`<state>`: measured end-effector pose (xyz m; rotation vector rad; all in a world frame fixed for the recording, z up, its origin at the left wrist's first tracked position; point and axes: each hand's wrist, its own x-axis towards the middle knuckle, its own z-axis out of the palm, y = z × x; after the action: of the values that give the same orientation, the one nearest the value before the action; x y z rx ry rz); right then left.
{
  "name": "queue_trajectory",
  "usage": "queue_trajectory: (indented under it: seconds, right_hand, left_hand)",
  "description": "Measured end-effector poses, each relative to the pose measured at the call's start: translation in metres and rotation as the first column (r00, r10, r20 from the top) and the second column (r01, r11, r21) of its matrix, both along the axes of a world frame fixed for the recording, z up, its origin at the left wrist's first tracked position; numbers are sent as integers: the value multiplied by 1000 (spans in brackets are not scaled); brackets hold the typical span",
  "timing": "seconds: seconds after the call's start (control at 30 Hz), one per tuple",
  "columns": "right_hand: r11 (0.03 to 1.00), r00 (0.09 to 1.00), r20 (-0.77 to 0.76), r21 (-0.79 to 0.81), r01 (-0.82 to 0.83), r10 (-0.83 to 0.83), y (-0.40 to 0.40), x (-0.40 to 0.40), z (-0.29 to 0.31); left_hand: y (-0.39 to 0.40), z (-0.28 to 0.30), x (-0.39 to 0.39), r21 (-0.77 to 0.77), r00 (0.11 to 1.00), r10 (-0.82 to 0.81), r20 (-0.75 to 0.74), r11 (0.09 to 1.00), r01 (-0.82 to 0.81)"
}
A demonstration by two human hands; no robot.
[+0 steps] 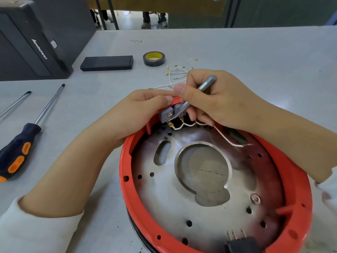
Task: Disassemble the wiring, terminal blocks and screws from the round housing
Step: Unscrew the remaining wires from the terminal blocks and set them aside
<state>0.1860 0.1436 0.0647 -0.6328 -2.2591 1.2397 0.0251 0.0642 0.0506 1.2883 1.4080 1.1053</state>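
red-rimmed round housing, perforated metal plate

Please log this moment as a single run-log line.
right hand: holds metal driver on grey terminal block | left hand: steadies block at red housing rim | loose wires: on table

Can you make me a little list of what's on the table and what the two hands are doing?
housing: round red housing with metal plate inside
left hand: holds grey terminal block at the rim
right hand: grips small metal driver, tip at the block
loose wires: behind the hands
tape: beside black box
screwdriver: lying at the left
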Motion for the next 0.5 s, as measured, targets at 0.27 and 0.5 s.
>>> queue_trajectory:
  seconds: [0.27, 0.5]
  right_hand:
    - [1000, 999, 46, 26, 10, -11, -1, -2, 1]
    - [998, 987, 152, -33, 52, -47, 4, -13, 9]
  left_hand:
    - [0, 0, 0, -5, 1000, -15, 4, 1000, 15]
    - [4, -4, -3, -19, 1000, -15, -20, 1000, 14]
